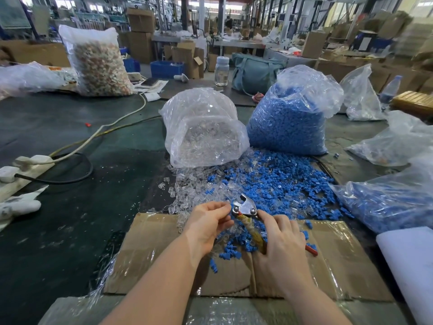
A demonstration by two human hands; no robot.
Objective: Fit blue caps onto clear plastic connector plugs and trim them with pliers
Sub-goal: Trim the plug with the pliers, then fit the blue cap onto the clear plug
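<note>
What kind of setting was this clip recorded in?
Most likely a factory or assembly workshop floor. A bulk bag of blue caps and a bag of clear plugs spill over the worktable, stacked cardboard cartons fill the hall behind, and the right hand grips pliers.

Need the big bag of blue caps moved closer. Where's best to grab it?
Grip the bag of blue caps by its loose bunched plastic at the open top, coming from above. The lower part bulges, packed full, and offers no fold to pinch; lifting by the top keeps the opening upward.
</note>
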